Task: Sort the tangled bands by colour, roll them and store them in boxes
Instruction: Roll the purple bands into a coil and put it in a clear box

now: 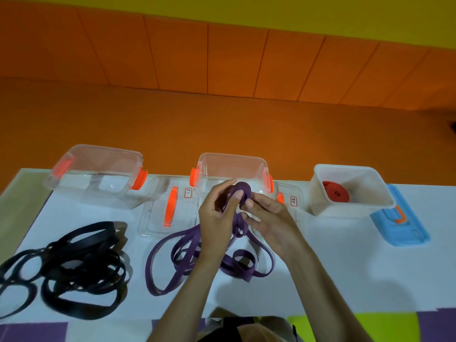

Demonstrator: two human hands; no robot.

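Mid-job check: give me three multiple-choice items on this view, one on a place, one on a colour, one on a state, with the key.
1. Where is the red roll?
A. in the white box
B. on the table
C. in the left hand

2. What colour is the band held between the left hand and the right hand?
A. black
B. purple
C. red

3. How do the black bands lie?
A. rolled tight
B. packed in a box
C. loose and tangled on the table

Key:
1 A: the red roll sits on the white box's floor.
2 B: the purple band is coiled at the fingertips.
3 C: they sprawl in loops on the left of the table.
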